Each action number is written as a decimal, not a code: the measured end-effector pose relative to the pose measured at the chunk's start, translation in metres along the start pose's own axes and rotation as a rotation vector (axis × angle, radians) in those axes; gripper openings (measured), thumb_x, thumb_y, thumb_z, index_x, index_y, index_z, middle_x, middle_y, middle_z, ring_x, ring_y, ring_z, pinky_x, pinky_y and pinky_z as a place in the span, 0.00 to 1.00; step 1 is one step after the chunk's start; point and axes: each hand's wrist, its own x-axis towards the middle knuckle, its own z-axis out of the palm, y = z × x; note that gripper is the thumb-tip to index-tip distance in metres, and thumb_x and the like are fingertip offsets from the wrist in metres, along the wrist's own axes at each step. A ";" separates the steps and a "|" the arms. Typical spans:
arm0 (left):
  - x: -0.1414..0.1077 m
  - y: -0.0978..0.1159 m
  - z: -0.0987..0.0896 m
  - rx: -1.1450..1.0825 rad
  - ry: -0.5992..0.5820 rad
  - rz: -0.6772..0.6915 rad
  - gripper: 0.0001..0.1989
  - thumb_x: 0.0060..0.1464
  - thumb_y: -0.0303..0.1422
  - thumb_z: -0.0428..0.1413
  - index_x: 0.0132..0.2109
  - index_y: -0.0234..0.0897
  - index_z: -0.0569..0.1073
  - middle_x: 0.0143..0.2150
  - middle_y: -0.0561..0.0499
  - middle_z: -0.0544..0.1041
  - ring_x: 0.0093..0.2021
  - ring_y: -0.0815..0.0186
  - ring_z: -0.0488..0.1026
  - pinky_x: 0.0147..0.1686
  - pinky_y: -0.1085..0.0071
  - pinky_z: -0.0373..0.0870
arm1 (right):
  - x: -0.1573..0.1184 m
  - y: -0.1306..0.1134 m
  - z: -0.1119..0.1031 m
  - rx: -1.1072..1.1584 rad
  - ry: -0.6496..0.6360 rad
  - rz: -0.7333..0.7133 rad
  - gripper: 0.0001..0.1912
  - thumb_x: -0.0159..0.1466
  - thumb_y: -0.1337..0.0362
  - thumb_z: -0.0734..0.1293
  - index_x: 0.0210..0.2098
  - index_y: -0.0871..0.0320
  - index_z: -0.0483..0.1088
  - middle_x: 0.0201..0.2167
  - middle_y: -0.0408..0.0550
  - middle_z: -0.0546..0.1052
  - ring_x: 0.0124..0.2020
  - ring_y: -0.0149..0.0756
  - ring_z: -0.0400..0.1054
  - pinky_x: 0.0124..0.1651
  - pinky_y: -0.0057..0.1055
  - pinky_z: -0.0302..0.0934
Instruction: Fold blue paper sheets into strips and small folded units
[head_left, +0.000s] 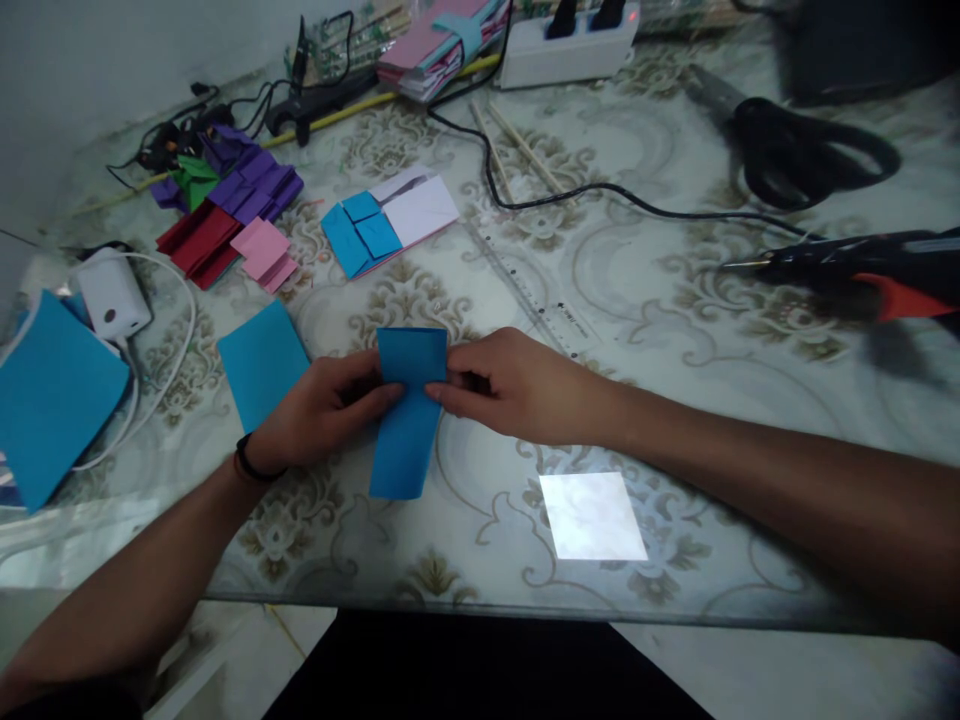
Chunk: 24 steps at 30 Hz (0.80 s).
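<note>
A folded blue paper strip [409, 430] is held upright between both hands, over the patterned table. My left hand [326, 405] pinches its left edge, thumb on the near face and fingers behind. On the right edge, my right hand [510, 388] grips it the same way. Left of the strip, a flat blue sheet [262, 362] lies partly behind my left hand. Farther back is a folded blue and white paper piece [390, 220]. Small folded papers in purple [259, 185], red [199, 243] and pink [264, 250] sit at the back left.
A glue gun [847, 262] and black scissors [806, 150] lie at the right. A black cable [637, 200] crosses behind a clear ruler [525, 290]. At the back stands a power strip [568, 48]. More blue sheets [56, 395] and a white device [114, 295] are at the left.
</note>
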 end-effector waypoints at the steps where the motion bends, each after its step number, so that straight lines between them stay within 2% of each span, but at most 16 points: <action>1: 0.000 0.000 0.000 0.001 0.001 0.000 0.14 0.69 0.42 0.57 0.48 0.37 0.80 0.42 0.49 0.84 0.39 0.63 0.79 0.38 0.71 0.75 | 0.000 0.000 0.000 0.002 -0.001 -0.001 0.19 0.71 0.58 0.64 0.25 0.57 0.60 0.19 0.36 0.63 0.21 0.24 0.55 0.29 0.28 0.45; 6: -0.001 -0.001 0.000 0.023 0.012 -0.013 0.14 0.69 0.43 0.57 0.46 0.37 0.80 0.37 0.50 0.83 0.39 0.62 0.78 0.37 0.71 0.75 | 0.000 0.000 0.000 0.005 0.009 -0.020 0.19 0.70 0.59 0.64 0.24 0.57 0.59 0.18 0.36 0.63 0.21 0.24 0.55 0.29 0.27 0.45; 11: -0.001 -0.001 0.000 0.004 0.003 0.004 0.13 0.69 0.42 0.57 0.49 0.38 0.80 0.41 0.50 0.84 0.39 0.64 0.78 0.38 0.72 0.74 | 0.000 -0.001 0.000 -0.005 0.007 -0.012 0.18 0.70 0.58 0.64 0.26 0.58 0.61 0.19 0.37 0.64 0.21 0.24 0.56 0.29 0.27 0.46; 16: -0.001 0.001 0.000 0.014 0.008 -0.011 0.13 0.69 0.42 0.57 0.46 0.36 0.80 0.37 0.51 0.82 0.37 0.65 0.77 0.35 0.73 0.73 | 0.001 0.000 0.000 -0.004 0.007 -0.019 0.18 0.70 0.58 0.64 0.25 0.58 0.61 0.19 0.36 0.64 0.21 0.24 0.55 0.29 0.27 0.46; 21: 0.000 0.002 0.000 -0.001 0.006 -0.002 0.13 0.69 0.42 0.57 0.50 0.37 0.80 0.42 0.50 0.84 0.39 0.64 0.79 0.38 0.72 0.75 | 0.000 0.001 0.000 -0.002 0.008 -0.020 0.18 0.70 0.59 0.64 0.25 0.58 0.60 0.19 0.36 0.64 0.21 0.24 0.55 0.29 0.27 0.46; 24: 0.000 0.001 0.000 0.006 0.007 -0.016 0.14 0.68 0.42 0.58 0.48 0.37 0.80 0.41 0.50 0.84 0.40 0.63 0.79 0.38 0.71 0.75 | 0.000 0.001 0.000 -0.005 0.014 -0.024 0.18 0.70 0.59 0.64 0.25 0.58 0.61 0.19 0.36 0.64 0.21 0.24 0.55 0.29 0.26 0.46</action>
